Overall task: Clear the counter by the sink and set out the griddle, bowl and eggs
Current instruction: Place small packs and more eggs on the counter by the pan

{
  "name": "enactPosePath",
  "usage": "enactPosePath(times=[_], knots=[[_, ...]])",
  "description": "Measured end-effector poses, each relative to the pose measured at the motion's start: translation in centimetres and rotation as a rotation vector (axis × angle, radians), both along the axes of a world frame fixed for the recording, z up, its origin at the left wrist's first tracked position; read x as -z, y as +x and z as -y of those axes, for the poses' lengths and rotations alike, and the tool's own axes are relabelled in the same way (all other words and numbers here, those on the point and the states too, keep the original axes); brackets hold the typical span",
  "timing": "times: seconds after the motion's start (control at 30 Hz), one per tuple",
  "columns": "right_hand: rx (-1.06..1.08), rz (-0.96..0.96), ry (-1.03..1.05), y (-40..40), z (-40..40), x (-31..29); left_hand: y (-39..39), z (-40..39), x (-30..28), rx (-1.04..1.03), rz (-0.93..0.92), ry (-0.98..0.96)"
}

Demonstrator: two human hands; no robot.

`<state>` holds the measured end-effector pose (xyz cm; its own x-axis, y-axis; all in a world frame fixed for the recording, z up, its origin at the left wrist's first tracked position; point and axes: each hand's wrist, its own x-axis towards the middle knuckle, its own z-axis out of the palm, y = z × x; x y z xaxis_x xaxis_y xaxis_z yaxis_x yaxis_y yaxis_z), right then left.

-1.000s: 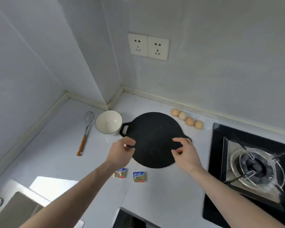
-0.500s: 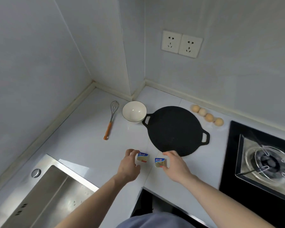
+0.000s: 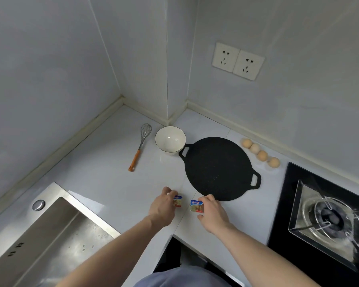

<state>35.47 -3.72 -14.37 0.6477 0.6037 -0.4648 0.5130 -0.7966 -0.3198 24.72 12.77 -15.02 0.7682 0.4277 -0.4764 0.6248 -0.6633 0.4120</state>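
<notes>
Where the frame's left edge cuts it off, the steel sink (image 3: 39,241) shows only partly, as does the hob (image 3: 327,220) at right. The black griddle (image 3: 218,168) lies on the white counter (image 3: 104,177) between the bowl (image 3: 170,140) and 4 eggs (image 3: 261,152). The left hand (image 3: 161,210) pinches 1 small packet (image 3: 177,201), half hidden; the right hand (image 3: 212,214) pinches another packet (image 3: 197,206). Their print is unreadable.
</notes>
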Motion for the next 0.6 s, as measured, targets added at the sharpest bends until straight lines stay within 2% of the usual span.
enactPosePath(times=[0.6], knots=[[0.021,0.084,0.025,-0.5,0.4,1.1,0.1,-0.2,0.0,0.046,-0.043,0.104]])
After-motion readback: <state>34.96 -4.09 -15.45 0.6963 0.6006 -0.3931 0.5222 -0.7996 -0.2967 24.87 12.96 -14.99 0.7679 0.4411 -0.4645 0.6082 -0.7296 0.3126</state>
